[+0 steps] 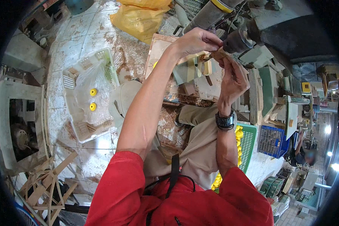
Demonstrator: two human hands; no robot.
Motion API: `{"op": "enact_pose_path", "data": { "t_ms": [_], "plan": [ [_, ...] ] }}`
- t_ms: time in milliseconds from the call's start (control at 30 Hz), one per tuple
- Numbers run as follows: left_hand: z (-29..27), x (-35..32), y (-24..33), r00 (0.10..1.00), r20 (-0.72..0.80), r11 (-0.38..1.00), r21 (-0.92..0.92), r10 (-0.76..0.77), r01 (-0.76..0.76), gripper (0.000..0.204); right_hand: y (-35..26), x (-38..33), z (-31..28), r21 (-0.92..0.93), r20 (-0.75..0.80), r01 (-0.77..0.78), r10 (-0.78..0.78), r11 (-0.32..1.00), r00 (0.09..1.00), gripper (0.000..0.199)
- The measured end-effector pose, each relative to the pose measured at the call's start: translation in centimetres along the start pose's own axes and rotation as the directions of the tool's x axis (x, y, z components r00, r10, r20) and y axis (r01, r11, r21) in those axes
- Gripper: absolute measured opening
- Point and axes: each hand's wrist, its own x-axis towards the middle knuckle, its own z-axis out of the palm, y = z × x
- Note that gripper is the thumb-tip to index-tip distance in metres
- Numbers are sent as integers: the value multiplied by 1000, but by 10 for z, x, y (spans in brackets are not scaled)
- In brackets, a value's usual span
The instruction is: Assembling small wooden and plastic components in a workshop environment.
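Both my hands are raised at the far side, close to the dark cylindrical end (237,41) of a machine. My left hand (199,40) is closed, its fingertips pinched together beside that end. Against its fingertips my right hand (234,77), with a black watch on the wrist, has its thumb and fingers closed around a small brown piece (218,55). What the left fingertips hold, if anything, is hidden. Below the hands stands a dusty wooden board (160,47) carrying a grey-green metal plate (181,71) and small wooden blocks (207,67).
On the left, a pale plastic crate (79,130) holds clear plastic film and two yellow round pieces (93,100). A green basket (248,147) with several yellow pieces stands beside my right forearm. A yellow sack (139,22) lies ahead; a blue crate (269,141) stands right.
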Motion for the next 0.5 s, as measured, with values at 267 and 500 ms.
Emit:
{"op": "enact_pose_path", "data": {
  "t_ms": [267, 500],
  "plan": [
    [3, 0, 4, 995, -104, 998, -68, -3, -4, 27, -2, 2, -2, -98, 55, 42, -37, 994, 998, 13],
    [4, -10, 14, 973, -144, 827, 559, 178, -69, 19, -17, -9, -5, -181, 42, -3, 11, 984, 999, 11]
  ]
}}
